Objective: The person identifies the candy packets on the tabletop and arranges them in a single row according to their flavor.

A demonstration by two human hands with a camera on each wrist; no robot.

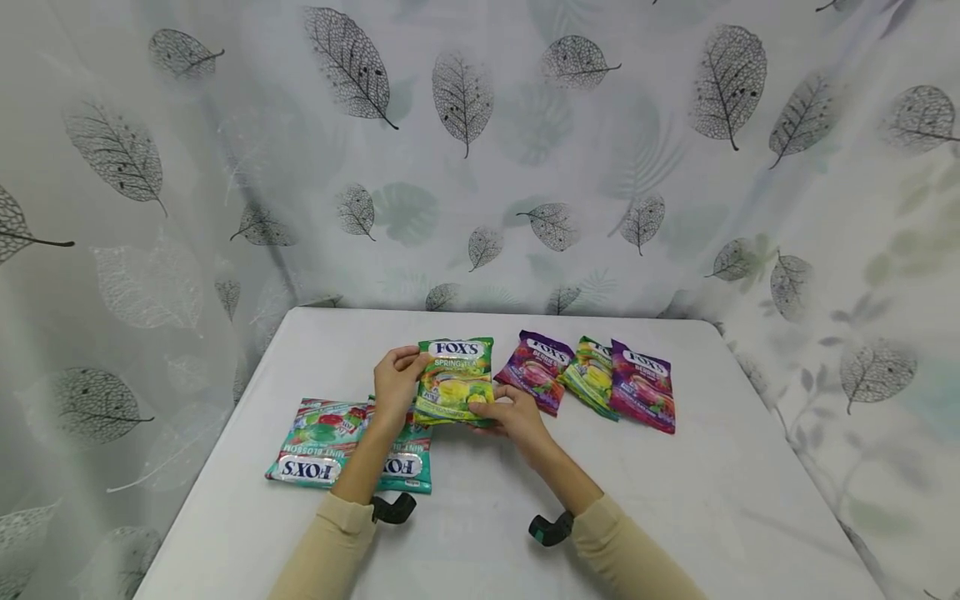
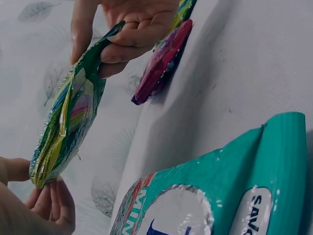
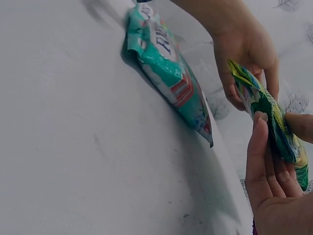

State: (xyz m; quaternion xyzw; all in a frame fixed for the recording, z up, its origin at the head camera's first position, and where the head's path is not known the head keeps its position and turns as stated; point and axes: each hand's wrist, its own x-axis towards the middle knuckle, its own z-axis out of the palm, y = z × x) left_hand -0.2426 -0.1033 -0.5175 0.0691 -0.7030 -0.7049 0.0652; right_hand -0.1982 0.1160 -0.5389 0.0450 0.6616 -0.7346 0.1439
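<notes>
A green and yellow Fox's Spring Tea candy bag (image 1: 454, 382) is held up off the table between both hands, its front facing the head camera. My left hand (image 1: 396, 385) pinches its left edge near the top. At the lower right corner, my right hand (image 1: 517, 417) grips the bag with the thumb in front and the fingers behind. Both wrist views show the candy bag (image 2: 68, 117) edge-on, with thumb and fingers on either side. Beneath the left forearm lie two teal Mint Blossom candy bags (image 1: 318, 442), the right one partly covered by that arm.
Right of the hands, a purple Berries bag (image 1: 537, 367), a yellow-green bag (image 1: 591, 379) and another purple Berries bag (image 1: 642, 387) lie in a row. They rest on a white table (image 1: 675, 517). A leaf-patterned curtain (image 1: 495, 183) hangs behind and at both sides.
</notes>
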